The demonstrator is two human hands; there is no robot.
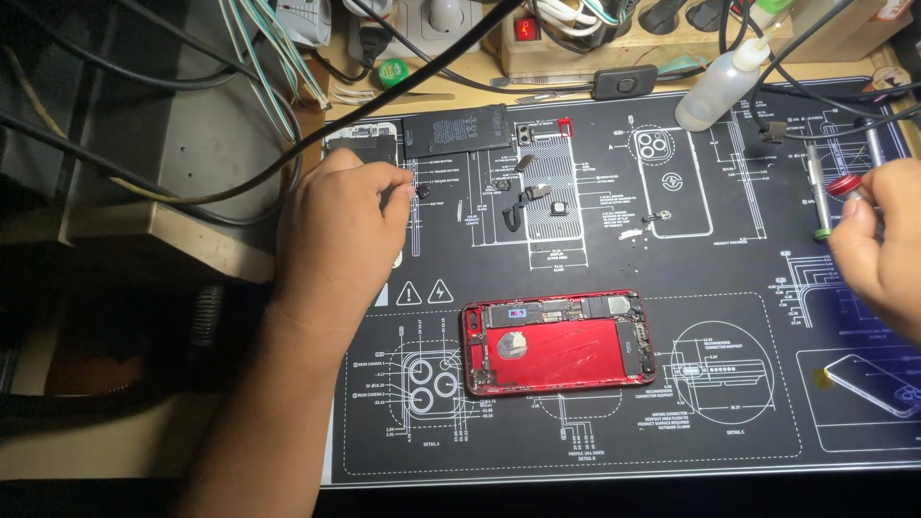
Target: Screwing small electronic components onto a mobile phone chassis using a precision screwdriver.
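Observation:
An opened red phone body lies on its side on a black repair mat, its circuit board and inner parts exposed. My left hand reaches to the mat's far left, fingertips pinching a tiny dark part next to a phone screen panel. A flat black battery lies just beyond. At the right edge my right hand grips a screwdriver with a red cap. Small loose parts and flex cables lie between the battery and the phone.
A white squeeze bottle lies at the mat's far side. A second slim tool rests by my right hand. Cables cross the upper left. A power strip sits behind the mat.

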